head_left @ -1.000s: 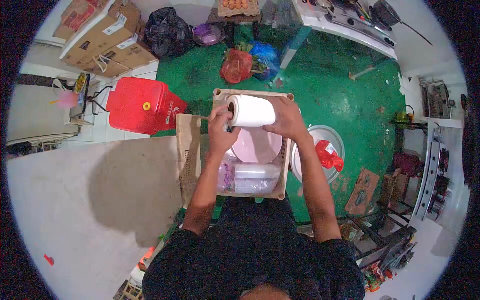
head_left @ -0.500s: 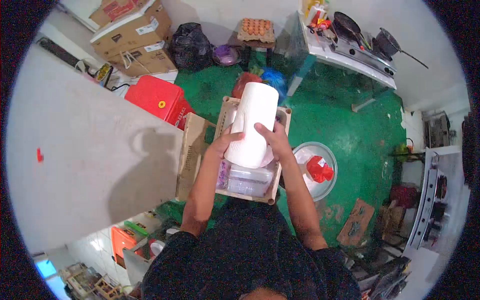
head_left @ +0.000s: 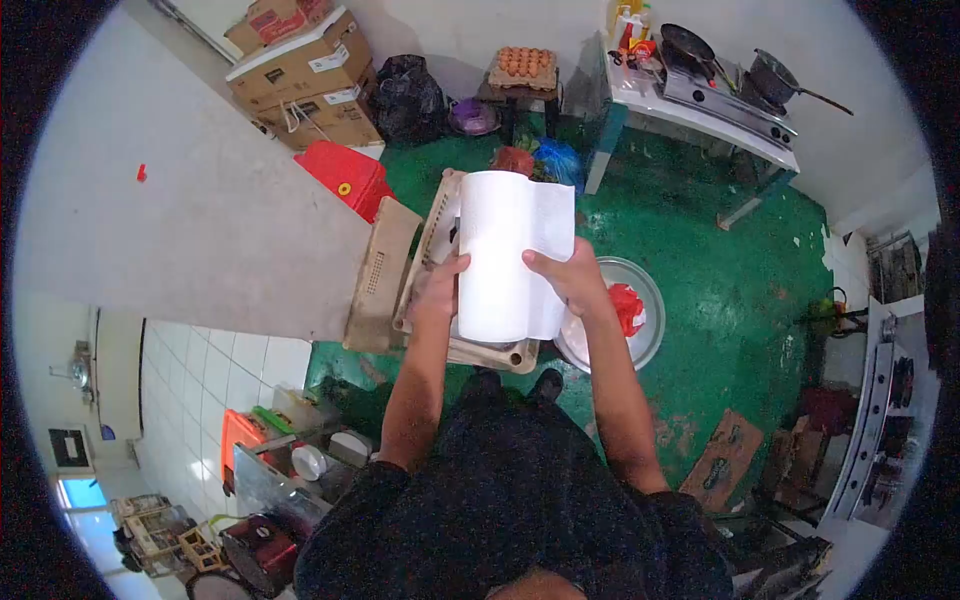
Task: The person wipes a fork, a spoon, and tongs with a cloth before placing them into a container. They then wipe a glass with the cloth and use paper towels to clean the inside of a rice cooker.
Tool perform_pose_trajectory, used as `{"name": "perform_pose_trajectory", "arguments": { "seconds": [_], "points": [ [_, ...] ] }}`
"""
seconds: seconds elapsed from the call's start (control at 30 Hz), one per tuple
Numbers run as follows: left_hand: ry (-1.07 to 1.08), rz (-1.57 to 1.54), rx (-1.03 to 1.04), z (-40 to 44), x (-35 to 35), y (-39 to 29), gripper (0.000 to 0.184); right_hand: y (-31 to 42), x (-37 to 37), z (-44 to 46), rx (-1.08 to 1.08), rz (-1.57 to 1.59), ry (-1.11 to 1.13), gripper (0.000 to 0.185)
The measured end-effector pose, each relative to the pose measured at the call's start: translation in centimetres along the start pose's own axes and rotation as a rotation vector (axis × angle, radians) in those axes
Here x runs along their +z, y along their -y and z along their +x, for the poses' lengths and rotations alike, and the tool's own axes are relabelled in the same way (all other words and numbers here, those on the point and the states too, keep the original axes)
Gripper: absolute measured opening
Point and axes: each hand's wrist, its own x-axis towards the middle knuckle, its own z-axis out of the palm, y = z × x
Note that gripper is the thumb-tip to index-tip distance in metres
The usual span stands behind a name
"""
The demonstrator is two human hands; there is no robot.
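Observation:
A white paper roll [head_left: 494, 255] stands upright in front of me, with a loose sheet [head_left: 551, 235] unrolled along its right side. My left hand [head_left: 437, 288] grips the lower left side of the roll. The thumb of my right hand [head_left: 572, 278] lies on the front of the loose sheet and its fingers are behind it, so the sheet is pinched. Beneath the roll is a beige plastic crate [head_left: 515, 358], whose contents are mostly hidden by the roll.
A round metal tray [head_left: 652, 325] holds a red bag [head_left: 626, 306] on the green floor. A red box [head_left: 350, 178], stacked cartons [head_left: 305, 75], a black bag [head_left: 408, 105], an egg tray [head_left: 524, 66] and a stove table [head_left: 700, 110] stand beyond. A grey partition [head_left: 220, 200] is at left.
The roll has turned from lying sideways to upright, and a sheet now hangs free at its right. My hands have shifted along it, and the view has swung round.

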Motion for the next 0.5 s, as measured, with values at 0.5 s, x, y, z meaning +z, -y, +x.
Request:
{"name": "perform_pose_trajectory", "arguments": {
  "seconds": [0.5],
  "points": [
    [0.191, -0.197, 0.068, -3.8, 0.9, 7.3, 0.092, 5.7, -6.3, -6.4, -0.098, -0.136, -0.113, 0.033]
  ]
}}
